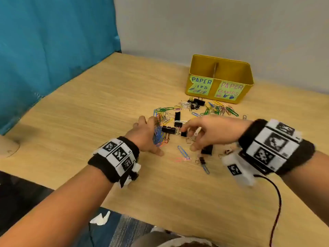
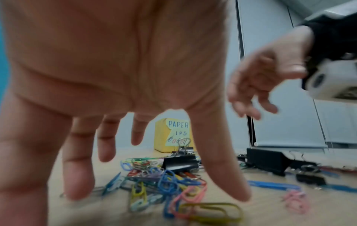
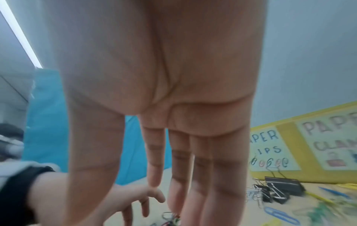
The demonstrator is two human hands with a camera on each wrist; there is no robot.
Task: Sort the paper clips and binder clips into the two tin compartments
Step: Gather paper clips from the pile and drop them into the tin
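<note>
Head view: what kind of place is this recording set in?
Probably an office desk or cubicle: a wood-grain desk against a teal fabric partition, with a labelled yellow tin and loose paper clips and binder clips.

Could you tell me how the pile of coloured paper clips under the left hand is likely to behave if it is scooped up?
The pile of coloured paper clips looks interlocked, so it would probably lift in a loose clump, shedding strays. The clips are thin wire lying flat on the table, so likely light and hard to pinch singly. The left hand hovers over them with spread fingers.
</note>
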